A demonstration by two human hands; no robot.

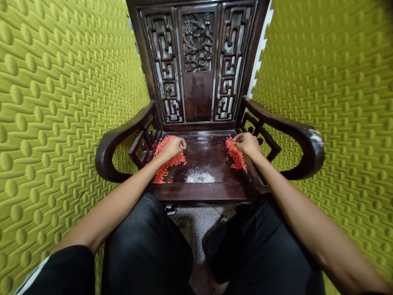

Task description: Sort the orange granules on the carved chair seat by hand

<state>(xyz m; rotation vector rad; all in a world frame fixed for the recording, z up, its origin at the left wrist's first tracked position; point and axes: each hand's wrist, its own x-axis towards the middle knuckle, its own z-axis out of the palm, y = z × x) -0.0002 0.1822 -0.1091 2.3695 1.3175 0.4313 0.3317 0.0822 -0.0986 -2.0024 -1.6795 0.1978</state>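
Red pieces lie in two heaps on the seat [205, 149] of a dark carved chair [198, 98]. The left hand [174, 146] is over the left red heap [164, 170], fingers curled together; whether it pinches a piece cannot be told. The right hand [248, 143] is at the right red heap [236, 157], thumb and fingertips drawn close, contents likewise indeterminable. White bits [200, 177] lie between the heaps, near the front edge. A white patch [316, 137] marks the right armrest [315, 157], print or wear undeterminable
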